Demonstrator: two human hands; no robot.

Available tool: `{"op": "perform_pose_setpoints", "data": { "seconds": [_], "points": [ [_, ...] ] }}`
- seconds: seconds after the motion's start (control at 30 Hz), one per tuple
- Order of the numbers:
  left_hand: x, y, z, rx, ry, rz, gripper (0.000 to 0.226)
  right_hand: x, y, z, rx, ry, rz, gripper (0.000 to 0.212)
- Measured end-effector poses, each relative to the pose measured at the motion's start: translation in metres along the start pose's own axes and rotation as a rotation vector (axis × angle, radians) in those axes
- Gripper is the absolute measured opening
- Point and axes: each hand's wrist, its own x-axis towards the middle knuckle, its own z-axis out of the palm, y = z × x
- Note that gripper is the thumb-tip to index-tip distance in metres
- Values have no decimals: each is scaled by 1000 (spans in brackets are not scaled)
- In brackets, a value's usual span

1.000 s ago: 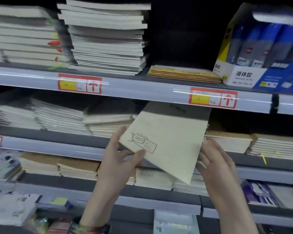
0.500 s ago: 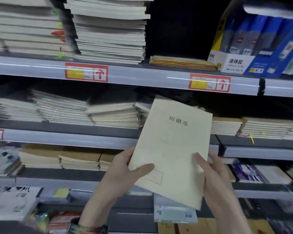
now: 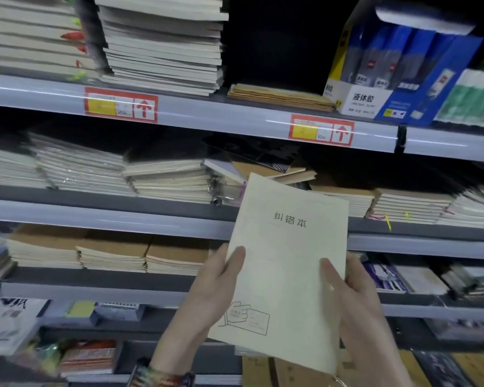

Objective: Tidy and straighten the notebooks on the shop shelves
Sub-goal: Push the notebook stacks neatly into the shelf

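Observation:
A cream notebook (image 3: 287, 263) with black characters on its cover stands upright in front of the shelves, cover towards me. My left hand (image 3: 215, 286) grips its left edge, thumb on the cover. My right hand (image 3: 349, 294) grips the right edge, thumb across the cover as well. Behind it, on the middle shelf, lies a loose heap of brown and dark notebooks (image 3: 266, 166), skewed against each other. Neater stacks of cream notebooks (image 3: 168, 177) lie to the left and a stack of brown-topped notebooks (image 3: 411, 205) to the right.
The top shelf carries tall notebook stacks (image 3: 162, 43), a low pile of brown notebooks (image 3: 280, 97) and a blue and white glue box (image 3: 397, 65). Red price tags (image 3: 120, 105) sit on the shelf rail. Lower shelves hold brown-covered stacks (image 3: 112, 252) and mixed stationery.
The notebook came out from the middle shelf, turned from tilted to upright, and dropped lower in front of me. Both hands stayed on its edges; the view moved closer.

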Motion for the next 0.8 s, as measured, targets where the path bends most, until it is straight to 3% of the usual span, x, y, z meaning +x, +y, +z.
{"op": "perform_pose_setpoints", "data": {
  "seconds": [0.5,0.8],
  "points": [
    [-31,-2,120,51,-24,-14,33,-7,-3,-126,-27,50,-40,22],
    [-54,-5,157,50,-21,-16,32,-12,0,-164,-21,20,-51,22]
  ]
}}
